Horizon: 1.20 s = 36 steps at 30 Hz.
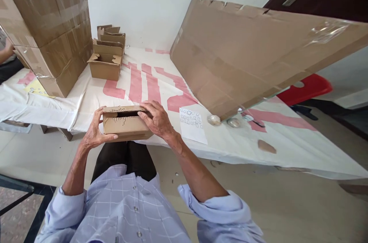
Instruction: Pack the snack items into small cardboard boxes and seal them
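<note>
A small brown cardboard box [126, 126] is held at the table's front edge, just above my lap. A dark gap shows along its upper side, between the lid and the front wall. My left hand [96, 130] grips the box's left end, with the thumb along the lower front. At the right end, my right hand [156, 118] holds the box, its thumb at the gap and its fingers over the top. What lies inside the box is too dark to see.
Taped cartons [63, 36] form a tall stack at the left, near another person's arm [6, 51]. Several open small boxes [105, 67] stand behind. A large cardboard sheet [244, 51] leans at the right. A marked paper [193, 126] and tape rolls [214, 120] lie on the cloth-covered table.
</note>
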Each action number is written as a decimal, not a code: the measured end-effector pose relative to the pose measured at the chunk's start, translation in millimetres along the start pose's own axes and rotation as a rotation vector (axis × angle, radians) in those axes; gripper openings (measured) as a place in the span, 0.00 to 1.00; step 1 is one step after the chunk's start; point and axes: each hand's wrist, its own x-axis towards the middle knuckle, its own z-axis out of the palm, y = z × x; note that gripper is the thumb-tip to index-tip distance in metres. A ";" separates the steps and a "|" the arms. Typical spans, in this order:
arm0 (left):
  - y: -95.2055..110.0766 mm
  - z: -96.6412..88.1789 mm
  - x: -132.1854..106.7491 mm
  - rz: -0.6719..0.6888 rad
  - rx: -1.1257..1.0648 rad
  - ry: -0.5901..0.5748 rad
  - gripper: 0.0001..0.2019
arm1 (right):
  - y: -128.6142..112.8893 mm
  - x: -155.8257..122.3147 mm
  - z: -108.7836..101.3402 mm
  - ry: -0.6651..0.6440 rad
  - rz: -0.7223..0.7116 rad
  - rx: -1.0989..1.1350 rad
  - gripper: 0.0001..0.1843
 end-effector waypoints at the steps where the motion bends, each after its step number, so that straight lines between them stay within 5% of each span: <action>1: -2.4 1.4 -1.4 0.008 -0.008 0.002 0.55 | 1.5 -1.6 0.0 -0.004 0.002 0.013 0.18; 6: -1.9 7.6 -3.0 0.055 -0.027 -0.008 0.53 | 11.1 -9.9 -4.3 0.032 0.023 0.060 0.15; 21: 59.1 29.6 19.3 0.253 0.048 -0.090 0.61 | 47.4 -45.9 -32.7 0.174 0.105 0.132 0.19; 36: 52.8 25.0 27.2 0.220 -0.033 -0.103 0.64 | 55.7 -53.0 -33.3 0.210 0.158 0.167 0.21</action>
